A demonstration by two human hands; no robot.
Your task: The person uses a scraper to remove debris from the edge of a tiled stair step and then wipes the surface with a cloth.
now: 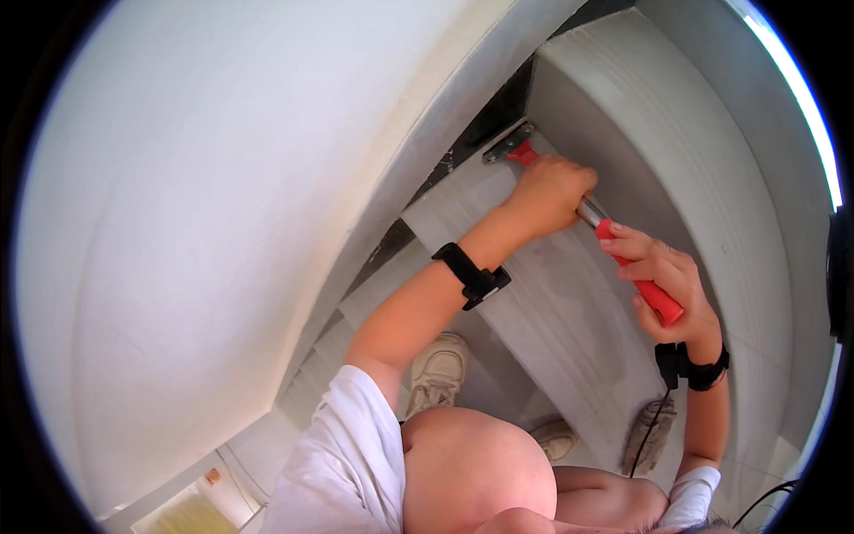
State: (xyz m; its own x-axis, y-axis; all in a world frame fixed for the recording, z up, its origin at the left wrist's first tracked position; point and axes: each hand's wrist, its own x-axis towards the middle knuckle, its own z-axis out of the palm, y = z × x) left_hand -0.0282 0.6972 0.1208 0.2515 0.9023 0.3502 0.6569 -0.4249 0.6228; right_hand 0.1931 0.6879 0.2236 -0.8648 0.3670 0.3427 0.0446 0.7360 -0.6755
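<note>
My left hand (550, 190) is closed around the shaft of a long-handled scraper (590, 212), close to its wide metal head (508, 143). That head rests at the left end of a pale stair tread (554, 287), next to a black stone border strip (477, 137) and the riser above. The tool's red rear grip (644, 284) lies in my right hand (674, 280), its fingers wrapped over it. A red collar joins the head to the shaft. Whether a blade is fitted in the head cannot be made out.
On the left rises a smooth white wall (200, 200). Another step (667, 133) stands above the tread at right. A folded, dirty grey cloth (650, 434) lies on the tread near my right forearm. My beige shoes (437, 374) are on lower steps. A cable hangs from my right wrist strap (697, 367).
</note>
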